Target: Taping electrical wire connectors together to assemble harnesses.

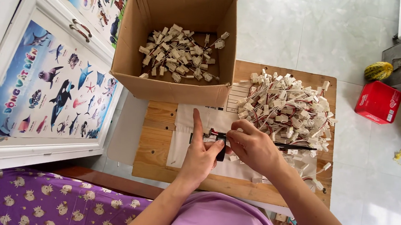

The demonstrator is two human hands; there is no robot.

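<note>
While both hands meet over the middle of the wooden table [156, 137], they work on one small wired connector [212, 136] held between them, just above a pale sheet of paper [181, 146] that lies on the wood. The left hand [200, 155] grips the connector with thumb and lower fingers, its forefinger stretched straight up and away. The right hand [253, 146] is closed around a thin black tool [297, 147], whose shaft pokes out to the right; its fingertips pinch in at the connector's red and black wires. Just right of the hands, a big pile of white connectors [287, 109] with red and black wires covers the table's far right part. Beyond the hands, an open cardboard box [174, 89] stands on the table's far left edge, with more connectors [181, 55] loose on its bottom.
</note>
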